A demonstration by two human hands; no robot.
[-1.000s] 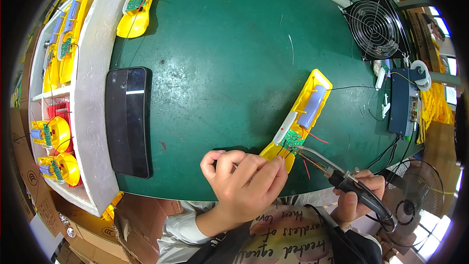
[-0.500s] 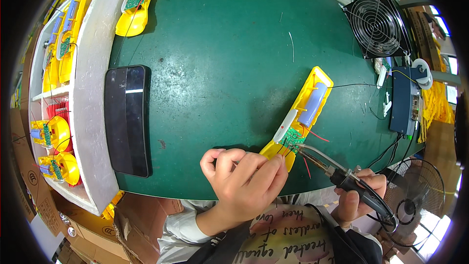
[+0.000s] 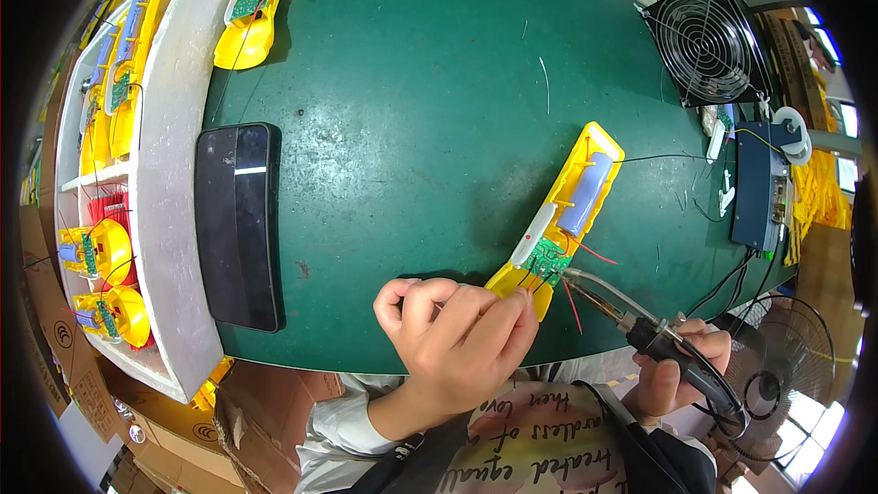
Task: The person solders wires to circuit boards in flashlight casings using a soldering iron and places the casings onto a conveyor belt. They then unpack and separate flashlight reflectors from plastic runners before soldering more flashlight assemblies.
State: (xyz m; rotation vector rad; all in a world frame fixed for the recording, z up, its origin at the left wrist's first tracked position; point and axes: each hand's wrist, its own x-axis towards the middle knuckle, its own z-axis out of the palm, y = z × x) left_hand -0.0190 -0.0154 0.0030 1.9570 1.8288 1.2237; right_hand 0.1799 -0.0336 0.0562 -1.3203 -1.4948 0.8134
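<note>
A yellow plastic housing (image 3: 601, 142) lies slanted on the bench, holding a blue cylindrical battery (image 3: 585, 194), a white switch piece (image 3: 534, 236) and a green circuit board (image 3: 546, 257). My left hand (image 3: 462, 334) is closed at the housing's lower end. Its thumb and forefinger pinch thin wire by the board; the fingertips hide the wire's end. In my right hand (image 3: 681, 368) is a black-handled soldering iron (image 3: 657, 340) with a metal feed tube alongside. Its tip is at the board's right edge; whether they touch I cannot tell. Red wires (image 3: 573, 306) stick out beside it.
A black phone (image 3: 240, 229) lies left of centre. Beside it, a white foam box (image 3: 174, 174) holds several yellow assemblies. Another yellow housing (image 3: 245, 41) lies at the far left. On the right stand a black fan (image 3: 704, 46), a blue soldering unit (image 3: 757, 187) and a solder spool (image 3: 794, 135).
My right hand and the soldering iron have shifted slightly right, drawing the tip toward the board's edge. My left hand and the housing stay almost in place.
</note>
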